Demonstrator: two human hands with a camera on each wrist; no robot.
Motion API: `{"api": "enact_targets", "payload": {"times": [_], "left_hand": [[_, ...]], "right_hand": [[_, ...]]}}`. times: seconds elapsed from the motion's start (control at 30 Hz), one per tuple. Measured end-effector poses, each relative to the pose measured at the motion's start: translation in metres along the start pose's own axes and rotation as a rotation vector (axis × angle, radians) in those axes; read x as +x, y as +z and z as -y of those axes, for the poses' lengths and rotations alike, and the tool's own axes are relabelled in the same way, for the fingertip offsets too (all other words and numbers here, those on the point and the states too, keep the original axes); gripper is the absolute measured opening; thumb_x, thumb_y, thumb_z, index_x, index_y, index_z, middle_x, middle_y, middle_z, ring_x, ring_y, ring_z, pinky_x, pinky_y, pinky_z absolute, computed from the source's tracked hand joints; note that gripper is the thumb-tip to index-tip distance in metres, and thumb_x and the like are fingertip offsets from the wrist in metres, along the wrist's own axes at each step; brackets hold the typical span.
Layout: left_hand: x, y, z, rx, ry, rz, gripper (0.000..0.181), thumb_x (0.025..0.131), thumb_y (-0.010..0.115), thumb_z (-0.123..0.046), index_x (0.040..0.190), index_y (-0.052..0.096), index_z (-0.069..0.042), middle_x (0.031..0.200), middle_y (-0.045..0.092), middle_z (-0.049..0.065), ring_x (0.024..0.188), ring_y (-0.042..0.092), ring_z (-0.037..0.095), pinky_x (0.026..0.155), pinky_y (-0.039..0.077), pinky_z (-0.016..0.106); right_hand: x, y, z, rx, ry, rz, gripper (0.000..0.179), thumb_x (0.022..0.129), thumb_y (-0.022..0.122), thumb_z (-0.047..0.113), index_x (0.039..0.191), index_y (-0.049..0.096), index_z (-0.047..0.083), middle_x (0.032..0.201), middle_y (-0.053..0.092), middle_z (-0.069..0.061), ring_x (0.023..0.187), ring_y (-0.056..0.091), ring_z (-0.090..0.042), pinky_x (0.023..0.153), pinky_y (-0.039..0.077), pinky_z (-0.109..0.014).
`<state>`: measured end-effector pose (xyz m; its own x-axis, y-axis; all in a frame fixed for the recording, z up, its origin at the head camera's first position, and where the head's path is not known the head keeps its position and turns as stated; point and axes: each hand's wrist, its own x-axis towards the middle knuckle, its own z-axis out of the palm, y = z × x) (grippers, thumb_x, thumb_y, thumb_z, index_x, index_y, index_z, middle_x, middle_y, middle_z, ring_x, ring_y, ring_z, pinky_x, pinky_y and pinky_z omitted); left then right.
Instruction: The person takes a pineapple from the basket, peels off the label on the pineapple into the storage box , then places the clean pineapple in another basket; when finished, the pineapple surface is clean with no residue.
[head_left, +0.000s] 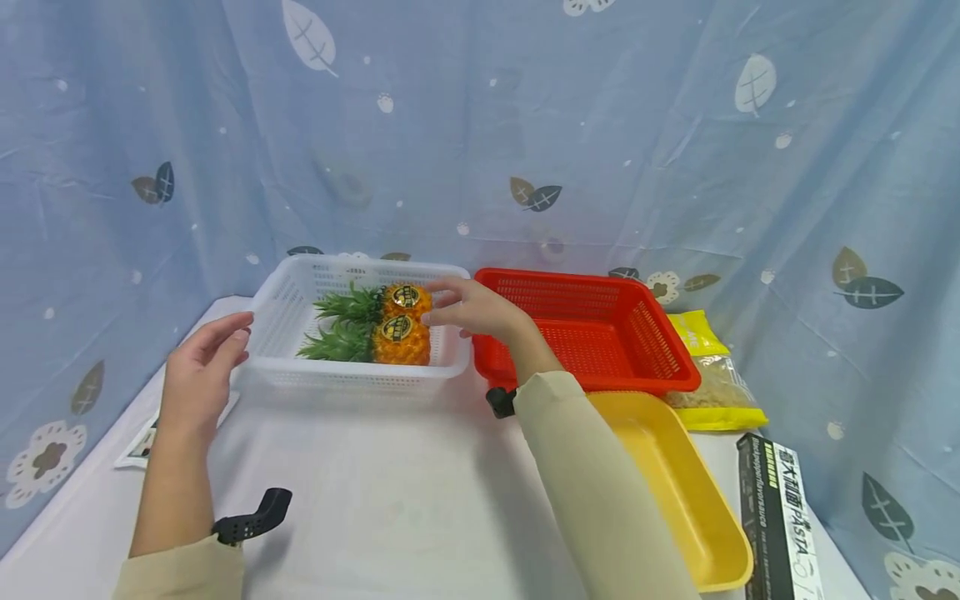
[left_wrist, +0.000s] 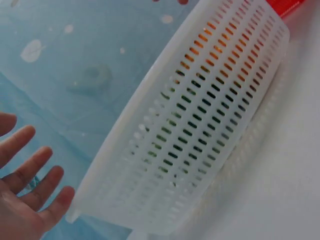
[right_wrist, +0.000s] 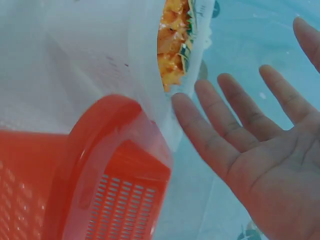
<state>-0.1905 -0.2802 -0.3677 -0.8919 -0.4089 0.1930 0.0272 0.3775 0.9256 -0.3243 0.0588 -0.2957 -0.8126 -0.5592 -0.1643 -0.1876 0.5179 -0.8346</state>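
Note:
Two pineapples point(head_left: 402, 333) with green leafy crowns and dark round labels lie side by side in a white plastic basket point(head_left: 352, 367). My right hand point(head_left: 480, 310) is over the basket's right end, close to the pineapples. In the right wrist view its fingers point(right_wrist: 207, 125) are extended and spread, holding nothing. At the basket's left side is my left hand point(head_left: 197, 371), also holding nothing. The left wrist view shows its fingers point(left_wrist: 37, 182) spread near a corner of the basket point(left_wrist: 200, 115); whether they touch the rim I cannot tell.
A red basket point(head_left: 573, 337) stands right of the white one, with a yellow tray point(head_left: 675, 467) in front, partly behind my right sleeve. Farther right are a yellow-and-clear bag point(head_left: 712, 375) and a black-and-white pasta box point(head_left: 776, 508). A whitish packet point(head_left: 138, 450) lies by my left forearm.

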Motion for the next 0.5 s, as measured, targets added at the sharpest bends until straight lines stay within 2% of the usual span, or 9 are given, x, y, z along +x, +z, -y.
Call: {"api": "enact_targets", "payload": {"times": [0.1, 0.17, 0.23, 0.4, 0.5], "left_hand": [[0.002, -0.003, 0.003, 0.025, -0.044, -0.009, 0.047, 0.108, 0.047, -0.043, 0.151, 0.054, -0.026, 0.154, 0.053, -0.003, 0.109, 0.056, -0.006, 0.106, 0.045, 0.013], [0.004, -0.005, 0.003, 0.035, -0.084, -0.024, 0.047, 0.108, 0.046, -0.046, 0.152, 0.053, -0.029, 0.157, 0.051, -0.004, 0.109, 0.054, -0.008, 0.117, 0.042, 0.026], [0.005, -0.007, 0.005, 0.033, -0.117, -0.046, 0.047, 0.108, 0.045, -0.047, 0.151, 0.054, -0.031, 0.158, 0.05, -0.004, 0.107, 0.052, -0.01, 0.123, 0.037, 0.039], [0.011, -0.011, 0.01, -0.06, -0.178, -0.128, 0.042, 0.107, 0.051, -0.041, 0.147, 0.059, -0.03, 0.152, 0.053, -0.009, 0.111, 0.053, -0.006, 0.126, 0.032, 0.039], [0.015, -0.011, 0.017, -0.064, -0.216, -0.148, 0.041, 0.106, 0.054, -0.041, 0.146, 0.06, -0.032, 0.153, 0.052, -0.006, 0.127, 0.053, 0.003, 0.126, 0.032, 0.039]], "right_hand": [[0.008, 0.001, 0.0, 0.046, 0.061, 0.004, 0.061, 0.096, 0.072, 0.03, 0.152, 0.05, 0.024, 0.157, 0.047, -0.011, 0.136, 0.052, -0.029, 0.106, 0.053, -0.053], [0.013, 0.002, 0.0, 0.067, 0.097, -0.002, 0.061, 0.096, 0.072, 0.029, 0.152, 0.05, 0.022, 0.155, 0.048, -0.01, 0.136, 0.052, -0.03, 0.105, 0.053, -0.052], [0.019, 0.004, 0.001, 0.065, 0.123, -0.014, 0.06, 0.096, 0.072, 0.03, 0.152, 0.051, 0.021, 0.153, 0.05, -0.008, 0.135, 0.052, -0.03, 0.104, 0.055, -0.051], [0.03, 0.01, 0.002, 0.05, 0.141, -0.02, 0.06, 0.095, 0.072, 0.028, 0.151, 0.052, 0.019, 0.152, 0.05, -0.007, 0.134, 0.052, -0.03, 0.104, 0.055, -0.051], [0.034, 0.012, 0.001, 0.031, 0.142, 0.001, 0.059, 0.095, 0.072, 0.027, 0.151, 0.053, 0.021, 0.154, 0.049, -0.007, 0.135, 0.052, -0.031, 0.106, 0.052, -0.053]]}}
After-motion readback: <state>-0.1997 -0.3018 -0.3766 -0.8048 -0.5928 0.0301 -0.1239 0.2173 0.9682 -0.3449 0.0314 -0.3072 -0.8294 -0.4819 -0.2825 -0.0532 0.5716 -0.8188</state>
